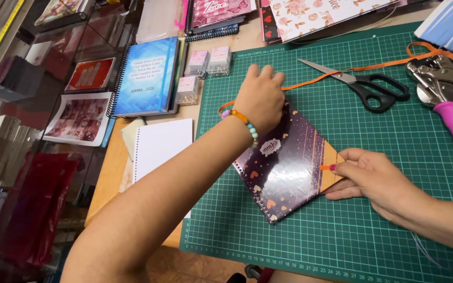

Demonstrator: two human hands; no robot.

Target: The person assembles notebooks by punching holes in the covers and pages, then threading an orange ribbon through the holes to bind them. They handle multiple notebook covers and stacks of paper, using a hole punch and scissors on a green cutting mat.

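left hand (260,97) closed over the top corner of the purple spiral notebook (284,165), pinning it | right hand (365,178) pinches the orange ribbon (310,79) end at the notebook's right corner, keeping it taut | notebook lies tilted on green cutting mat (342,230) on bench | scissors (365,86) near, within reach

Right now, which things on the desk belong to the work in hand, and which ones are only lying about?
In use:
- purple spiral notebook, held by left hand at its top corner
- orange ribbon, its end pinched by right hand
- green cutting mat beneath

Lying about:
- scissors
- hole punch with pink handle
- blue planner
- small clear boxes
- white punched sheets
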